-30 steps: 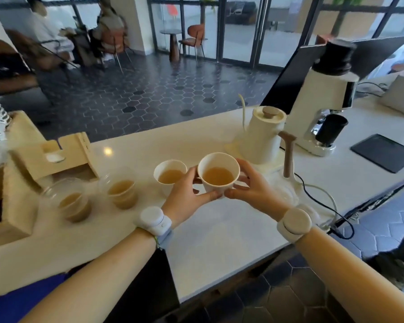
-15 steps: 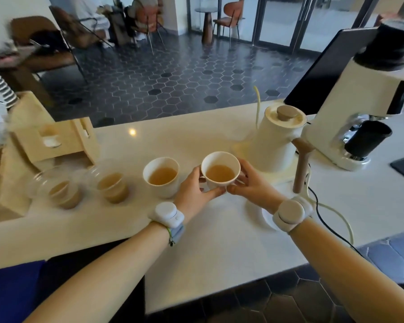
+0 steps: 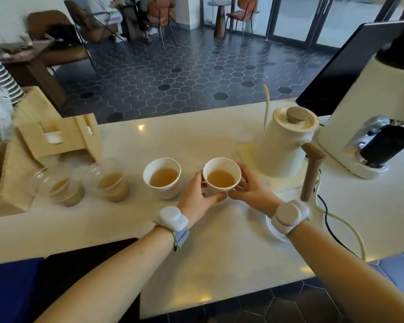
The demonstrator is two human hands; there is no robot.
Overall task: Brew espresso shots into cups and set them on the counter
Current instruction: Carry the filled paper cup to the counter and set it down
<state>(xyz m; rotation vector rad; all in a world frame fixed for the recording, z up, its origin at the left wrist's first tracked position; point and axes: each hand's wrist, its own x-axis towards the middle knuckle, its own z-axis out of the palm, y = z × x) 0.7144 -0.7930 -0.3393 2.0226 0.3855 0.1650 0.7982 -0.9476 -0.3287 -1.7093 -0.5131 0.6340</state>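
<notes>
Nearest you, both bare forearms reach out over the pale counter point(image 3: 219, 257), each wrist carrying a white band device; a small white saucer point(image 3: 274, 230) lies on the counter partly under your right wrist; your left hand point(image 3: 195, 200) curls around the left side of a white paper cup point(image 3: 221, 177), thumb along its lower front, while your right hand point(image 3: 251, 191) closes on its right side, so both hands are grasping that one cup between them; whether its base sits on the counter or just above it cannot be told; the cup is wide-mouthed and tapering, white inside, about a third full of a light amber-brown liquid; just to its left stands a second white cup point(image 3: 162, 178) with the same liquid, close to your left hand, though contact cannot be told; further left sit two clear cups point(image 3: 86, 183) of cloudier brown drink, blurred; beyond them is a light wooden holder point(image 3: 56, 138); behind the held cup, to the right, a cream gooseneck kettle point(image 3: 287, 141) with a wooden handle stands on its base; right of it, a white coffee grinder point(image 3: 369, 117) with a black dosing cup; past the counter, a dark hexagon-tiled floor point(image 3: 184, 73) and chairs.
</notes>
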